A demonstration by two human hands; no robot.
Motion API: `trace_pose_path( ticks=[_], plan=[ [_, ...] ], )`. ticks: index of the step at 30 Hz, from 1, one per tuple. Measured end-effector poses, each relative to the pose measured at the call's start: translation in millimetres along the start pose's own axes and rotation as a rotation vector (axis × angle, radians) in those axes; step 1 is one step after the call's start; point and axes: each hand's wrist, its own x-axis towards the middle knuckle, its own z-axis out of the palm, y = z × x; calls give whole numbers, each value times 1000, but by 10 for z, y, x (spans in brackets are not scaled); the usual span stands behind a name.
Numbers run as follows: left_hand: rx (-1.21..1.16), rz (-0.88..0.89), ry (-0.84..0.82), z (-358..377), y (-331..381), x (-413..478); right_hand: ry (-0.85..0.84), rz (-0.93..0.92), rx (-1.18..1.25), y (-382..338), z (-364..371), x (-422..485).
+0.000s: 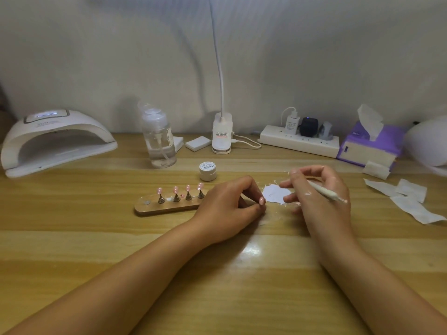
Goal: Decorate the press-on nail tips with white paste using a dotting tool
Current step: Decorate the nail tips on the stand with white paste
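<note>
Your left grip point(227, 206) pinches a tip point(262, 200); your right grip point(321, 203) holds the tool point(325, 191); paste point(274, 195) between them could smear the tip.

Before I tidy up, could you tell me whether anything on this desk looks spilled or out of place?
Yes. White paste is smeared on the table beside the right hand, with droplets around it. Some is also on that hand and along the tool it holds. Crumpled wipes lie scattered at the right.
</note>
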Motion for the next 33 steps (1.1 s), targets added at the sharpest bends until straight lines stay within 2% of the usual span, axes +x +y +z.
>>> trace_pose_path(
  ticks=[11,27,33],
  plan=[
    [6,15,1,5,-7,5,-90,118,79,49,82,-50],
    [23,4,-1,-3,14,1,-122,94,157,18,97,-63],
    [18,3,-3,-5,19,-5,-154,56,117,-10,88,-76]
  ],
)
